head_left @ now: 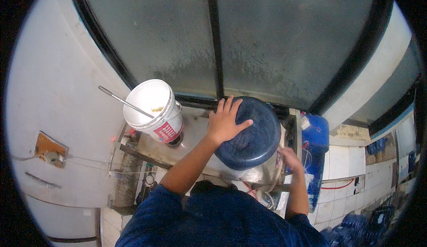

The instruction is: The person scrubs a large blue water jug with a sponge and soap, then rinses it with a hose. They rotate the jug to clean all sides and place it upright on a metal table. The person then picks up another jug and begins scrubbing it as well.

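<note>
A large dark-blue water jug [247, 136] stands in front of me on a metal worktop [195, 127], its round, flat end facing up. My left hand [226, 124] lies on the upper left of the jug with fingers spread. Low at the jug's right side, my right hand [291, 160] is closed around something pale that I cannot make out. A white bucket [149, 107] with a red label sits on the worktop's left part. From it a thin metal handle [122, 99] sticks out, leaning on the rim; a little yellowish matter shows inside.
Frosted windows [284, 38] with black frames rise behind the worktop. To the right is a blue plastic container [315, 133]. Several blue water jugs [356, 227] stand on the tiled floor at lower right. A cylinder-like tank [126, 180] is below the worktop's left end.
</note>
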Tool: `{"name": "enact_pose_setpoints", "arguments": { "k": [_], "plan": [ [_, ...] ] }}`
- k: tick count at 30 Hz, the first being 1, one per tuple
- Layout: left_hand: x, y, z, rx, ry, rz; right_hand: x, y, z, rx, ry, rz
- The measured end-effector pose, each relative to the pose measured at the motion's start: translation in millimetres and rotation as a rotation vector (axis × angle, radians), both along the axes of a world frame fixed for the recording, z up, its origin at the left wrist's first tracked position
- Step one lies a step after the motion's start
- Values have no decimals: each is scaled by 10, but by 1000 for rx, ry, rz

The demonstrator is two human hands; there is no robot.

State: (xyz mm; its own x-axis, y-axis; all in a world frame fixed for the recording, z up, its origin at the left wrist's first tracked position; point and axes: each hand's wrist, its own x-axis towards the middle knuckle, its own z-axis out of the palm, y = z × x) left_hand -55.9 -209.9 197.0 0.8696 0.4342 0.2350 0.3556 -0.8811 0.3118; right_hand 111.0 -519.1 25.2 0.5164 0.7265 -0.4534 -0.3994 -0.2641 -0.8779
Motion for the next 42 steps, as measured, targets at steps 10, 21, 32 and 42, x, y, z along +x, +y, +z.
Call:
{"name": "enact_pose_setpoints", "arguments": {
  "k": [10, 21, 32, 42],
  "plan": [
    [50, -16, 34, -42, 19, -53, -256, 241, 569, 207, 81, -396],
    [12, 118, 33, -72, 47, -125, -1836, 84, 1943, 60, -485, -513],
    [176, 173, -69, 165, 75, -730, -3089, 513, 2433, -146, -598, -412],
    [-880, 254, -333, 128, -260, -828, -3457, -160, 1955, -162, -450, -615]
  ]
}}
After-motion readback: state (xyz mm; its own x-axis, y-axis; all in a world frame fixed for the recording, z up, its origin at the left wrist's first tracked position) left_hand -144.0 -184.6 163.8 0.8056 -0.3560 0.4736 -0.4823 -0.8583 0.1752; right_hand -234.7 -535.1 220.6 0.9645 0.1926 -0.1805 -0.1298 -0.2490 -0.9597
